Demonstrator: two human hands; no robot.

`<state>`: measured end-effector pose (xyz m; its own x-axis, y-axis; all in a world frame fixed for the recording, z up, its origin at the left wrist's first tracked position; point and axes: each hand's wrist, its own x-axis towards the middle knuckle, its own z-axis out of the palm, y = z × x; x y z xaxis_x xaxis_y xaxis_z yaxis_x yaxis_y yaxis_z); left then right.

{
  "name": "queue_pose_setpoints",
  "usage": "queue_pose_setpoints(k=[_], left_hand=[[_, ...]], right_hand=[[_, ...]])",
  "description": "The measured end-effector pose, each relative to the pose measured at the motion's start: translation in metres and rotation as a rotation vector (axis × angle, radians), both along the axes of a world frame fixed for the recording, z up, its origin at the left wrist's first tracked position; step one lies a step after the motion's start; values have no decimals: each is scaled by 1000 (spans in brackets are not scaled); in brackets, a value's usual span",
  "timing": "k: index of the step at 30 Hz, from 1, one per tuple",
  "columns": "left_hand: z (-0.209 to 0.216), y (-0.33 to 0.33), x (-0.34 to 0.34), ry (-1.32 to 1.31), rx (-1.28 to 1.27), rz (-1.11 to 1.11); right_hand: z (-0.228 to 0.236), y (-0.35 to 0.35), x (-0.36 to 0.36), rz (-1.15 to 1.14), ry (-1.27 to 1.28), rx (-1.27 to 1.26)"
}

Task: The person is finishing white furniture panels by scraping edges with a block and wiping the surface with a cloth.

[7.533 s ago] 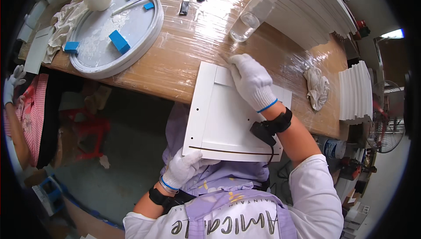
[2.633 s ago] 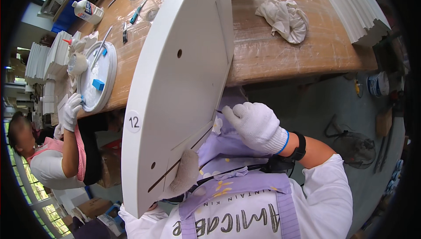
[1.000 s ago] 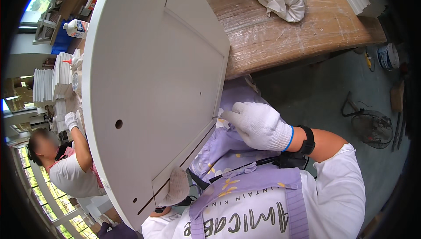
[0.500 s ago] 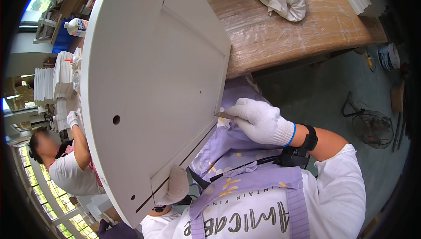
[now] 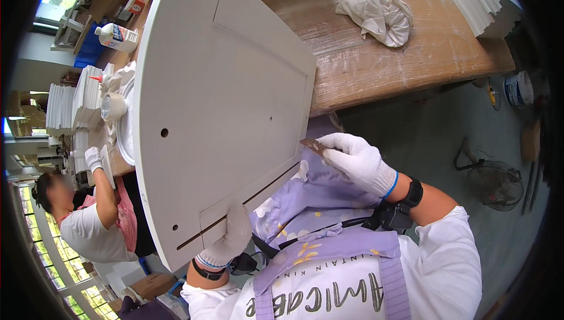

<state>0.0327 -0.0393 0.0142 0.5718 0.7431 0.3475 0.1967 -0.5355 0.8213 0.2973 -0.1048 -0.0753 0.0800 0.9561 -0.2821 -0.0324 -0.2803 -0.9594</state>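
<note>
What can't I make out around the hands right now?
In the head view:
White rectangular panel: top cut off by the frame edge.
Its long dark slot: middle covered by the white-gloved left hand.
Flat brown tool: held end hidden by the white-gloved right hand.

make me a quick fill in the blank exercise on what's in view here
1. The right grip pinches a thin flat piece coloured ____.
2. The left grip, in a white ____, holds the panel.
3. In the picture, the crumpled cloth lies to the panel's ____.
4. A black strap circles each ____.

Missing words: brown; glove; right; wrist.
</note>
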Motion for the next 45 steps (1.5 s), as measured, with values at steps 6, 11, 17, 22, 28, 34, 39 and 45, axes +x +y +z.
queue_pose_setpoints(k=[6, 11, 17, 22, 28, 34, 39, 45], left_hand=[[13, 18, 13, -104, 109, 339], [76, 71, 33, -233, -55, 409], [120, 142, 96, 451, -7, 113], [118, 149, 140, 709, -260, 235], [86, 170, 143, 494, -151, 27], [80, 167, 148, 230, -105, -78], [91, 179, 145, 736, 199, 15], [51, 194, 121, 303, 460, -150]], right_hand=[[-3, 2, 5, -131, 436, -127], [-1, 6, 15, -203, 487, 16], [12, 19, 1, -222, 119, 140], [6, 26, -4, -201, -323, 386], [23, 38, 0, 0, -802, 547], [33, 47, -3, 222, -892, 581], [36, 48, -12, 336, -1134, 568], [45, 51, -16, 419, -1131, 577]])
